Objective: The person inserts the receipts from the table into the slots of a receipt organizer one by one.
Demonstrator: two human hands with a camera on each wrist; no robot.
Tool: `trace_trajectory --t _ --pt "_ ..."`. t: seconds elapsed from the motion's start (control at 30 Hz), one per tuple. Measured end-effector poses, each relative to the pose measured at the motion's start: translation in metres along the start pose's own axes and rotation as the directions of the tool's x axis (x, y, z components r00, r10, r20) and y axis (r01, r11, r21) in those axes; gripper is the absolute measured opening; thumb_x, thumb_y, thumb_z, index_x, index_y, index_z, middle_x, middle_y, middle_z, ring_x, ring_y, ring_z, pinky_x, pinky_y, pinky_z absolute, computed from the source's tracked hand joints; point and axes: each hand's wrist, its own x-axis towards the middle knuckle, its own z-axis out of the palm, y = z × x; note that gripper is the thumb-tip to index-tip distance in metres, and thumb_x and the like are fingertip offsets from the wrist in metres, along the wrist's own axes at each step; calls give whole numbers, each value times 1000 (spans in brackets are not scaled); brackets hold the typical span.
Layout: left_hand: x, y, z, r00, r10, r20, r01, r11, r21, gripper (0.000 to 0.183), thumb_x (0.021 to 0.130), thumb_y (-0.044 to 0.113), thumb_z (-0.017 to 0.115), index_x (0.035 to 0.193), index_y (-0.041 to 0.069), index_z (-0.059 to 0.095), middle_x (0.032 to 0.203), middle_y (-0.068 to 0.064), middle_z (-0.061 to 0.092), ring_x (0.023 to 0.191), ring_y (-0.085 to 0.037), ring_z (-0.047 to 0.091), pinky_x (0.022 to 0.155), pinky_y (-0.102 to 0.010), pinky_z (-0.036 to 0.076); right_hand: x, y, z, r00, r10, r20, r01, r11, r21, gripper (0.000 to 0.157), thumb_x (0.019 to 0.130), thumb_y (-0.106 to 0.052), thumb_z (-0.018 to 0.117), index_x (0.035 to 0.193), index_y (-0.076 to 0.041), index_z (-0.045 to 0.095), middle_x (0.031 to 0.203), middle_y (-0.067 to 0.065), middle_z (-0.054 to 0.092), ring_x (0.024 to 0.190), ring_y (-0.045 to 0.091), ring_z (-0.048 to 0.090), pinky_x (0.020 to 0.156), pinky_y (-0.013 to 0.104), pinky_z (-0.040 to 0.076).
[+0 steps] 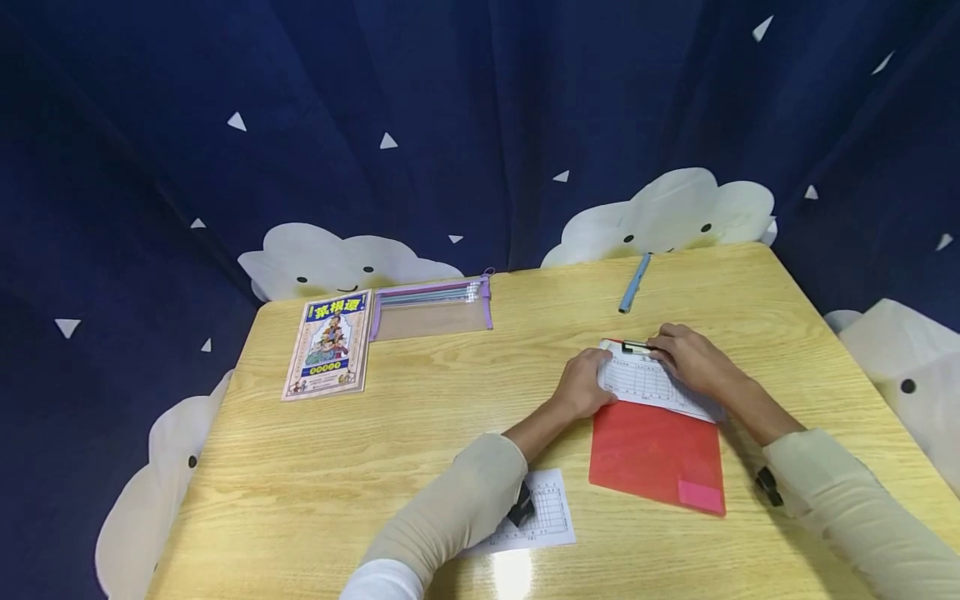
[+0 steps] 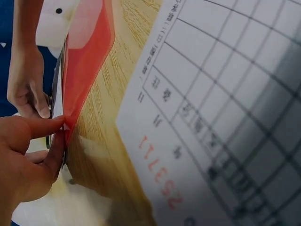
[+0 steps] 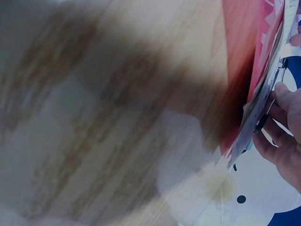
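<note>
A translucent red folder (image 1: 652, 454) lies on the right half of the table, a metal clip (image 1: 636, 348) with black ends at its top. White printed forms (image 1: 641, 379) cover its upper part below the clip. My left hand (image 1: 583, 385) pinches the left edge of the folder and forms between thumb and fingers, as the left wrist view shows. At the top right, my right hand (image 1: 693, 360) holds the clip, thumb and fingers around its metal part in the right wrist view. Whether the clip's jaw grips the forms I cannot tell.
Another printed form (image 1: 551, 508) lies under my left forearm. A blue pen (image 1: 635, 283) rests near the back edge. To the left are a purple-edged zip pouch (image 1: 435, 321) with pencils and an illustrated booklet (image 1: 326, 346). A dark blue curtain (image 1: 450, 100) hangs behind the table.
</note>
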Motion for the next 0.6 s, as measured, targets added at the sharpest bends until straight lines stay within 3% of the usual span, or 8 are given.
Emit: trace_trajectory --t 0.37,0.53,0.6 --pt "3 3 -1 1000 19 -5 -18 998 59 65 73 14 79 132 5 54 133 -7 56 126 -16 50 107 -20 36 -3 1 4 998 50 33 -50 999 -7 13 84 -3 67 95 5 69 83 10 58 76 25 56 67 40 49" --pt "2 3 -6 1000 -16 11 16 1000 -19 65 74 14 80 133 4 54 134 -8 56 126 -17 50 106 -20 37 -3 2 5 997 65 43 -64 998 -11 16 84 -5 68 96 5 69 85 11 59 78 27 57 69 42 50" --pt "-1 1 -9 1000 -24 5 24 997 -74 66 73 13 81 133 4 54 132 -9 57 117 -15 55 101 -19 40 -3 1 5 995 78 55 -78 997 -11 17 84 -6 69 97 5 69 86 12 60 79 28 58 71 42 50"
